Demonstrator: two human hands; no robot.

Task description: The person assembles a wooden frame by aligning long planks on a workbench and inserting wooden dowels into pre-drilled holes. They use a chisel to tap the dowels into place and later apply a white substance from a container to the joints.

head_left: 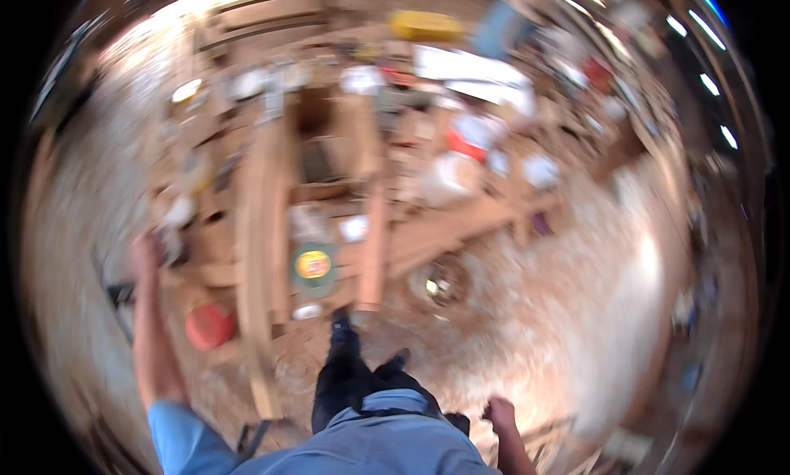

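Note:
My left hand (146, 254) reaches out over the left end of a cluttered wooden workbench (428, 236). It is beside a greyish thing (171, 246) too blurred to name, and whether it grips that is unclear. My right hand (499, 412) hangs low at my right side, away from the bench, its fingers curled in and nothing visible in them. A red round container (210, 326) lies nearer to me than my left hand. Long wooden boards (253, 261) run away from me across the bench, with a dark green disc-like thing with a yellow centre (313, 266) between them.
A yellow container (425, 26) and a long white piece (476, 74) are at the far side. A whitish plastic bundle (454, 177) sits right of the boards. On the dusty floor (535, 327) is a round, shiny object (446, 279). One board end (265, 397) juts toward my left leg.

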